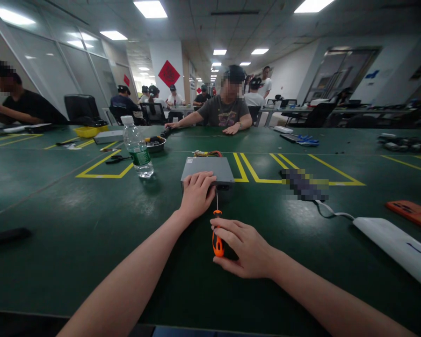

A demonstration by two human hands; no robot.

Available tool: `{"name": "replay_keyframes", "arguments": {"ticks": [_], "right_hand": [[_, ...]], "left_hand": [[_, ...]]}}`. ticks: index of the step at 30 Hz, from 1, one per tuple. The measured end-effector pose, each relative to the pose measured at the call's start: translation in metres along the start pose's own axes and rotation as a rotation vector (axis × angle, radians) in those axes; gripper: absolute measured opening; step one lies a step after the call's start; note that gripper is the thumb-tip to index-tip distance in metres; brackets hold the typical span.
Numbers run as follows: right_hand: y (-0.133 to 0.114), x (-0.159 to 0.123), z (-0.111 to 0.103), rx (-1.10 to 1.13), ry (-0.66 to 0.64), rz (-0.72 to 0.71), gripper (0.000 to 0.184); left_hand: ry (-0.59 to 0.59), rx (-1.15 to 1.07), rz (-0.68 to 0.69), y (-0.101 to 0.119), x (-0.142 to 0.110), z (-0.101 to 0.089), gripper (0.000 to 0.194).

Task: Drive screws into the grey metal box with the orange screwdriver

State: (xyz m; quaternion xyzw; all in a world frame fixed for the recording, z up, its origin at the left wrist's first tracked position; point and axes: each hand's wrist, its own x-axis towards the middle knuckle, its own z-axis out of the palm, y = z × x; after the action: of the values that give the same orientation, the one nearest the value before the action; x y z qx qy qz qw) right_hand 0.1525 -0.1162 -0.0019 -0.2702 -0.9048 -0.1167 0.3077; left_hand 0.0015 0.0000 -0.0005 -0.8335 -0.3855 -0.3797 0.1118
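A grey metal computer power supply (210,167) lies on the green table in front of me, a bundle of coloured wires (207,153) at its far side. My left hand (199,194) grips its near left part, fingers over the top and thumb by the front edge. In my right hand (243,245) is an orange and black screwdriver (218,238), held by its handle between fingers and thumb. Its thin shaft points away from me at the near face of the power supply, beside a dark socket (224,186). Whether the tip sits in a screw is too small to tell.
Left of the power supply stands a water bottle (139,152), with a metal bowl of tools (156,146) behind it. A white power strip (396,248) with a cable and an orange phone (412,214) lie right. Across the table sits a person (224,110).
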Motion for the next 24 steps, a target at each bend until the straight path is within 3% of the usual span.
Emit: {"name": "replay_keyframes", "arguments": {"ticks": [4,11,15,19,24], "right_hand": [[0.0004,0.0025,-0.0060,-0.068,-0.028,-0.032,0.037],[0.0017,-0.0023,-0.0012,-0.025,0.134,-0.009,0.024],[0.0004,-0.0029,-0.0012,0.040,0.037,0.036,0.035],[-0.0026,0.0016,-0.0061,-0.012,-0.068,-0.006,0.040],[-0.0021,0.0045,-0.0050,-0.033,0.055,-0.033,0.032]], "left_hand": [[-0.003,-0.002,0.000,-0.0004,-0.0001,-0.0003,0.021],[-0.002,-0.011,-0.004,0.0003,-0.0003,-0.0014,0.021],[-0.003,-0.009,-0.006,0.0003,-0.0003,-0.0007,0.022],[-0.012,-0.006,-0.011,-0.0001,0.0000,-0.0006,0.021],[-0.017,-0.002,-0.008,-0.0001,0.0005,-0.0013,0.021]]}}
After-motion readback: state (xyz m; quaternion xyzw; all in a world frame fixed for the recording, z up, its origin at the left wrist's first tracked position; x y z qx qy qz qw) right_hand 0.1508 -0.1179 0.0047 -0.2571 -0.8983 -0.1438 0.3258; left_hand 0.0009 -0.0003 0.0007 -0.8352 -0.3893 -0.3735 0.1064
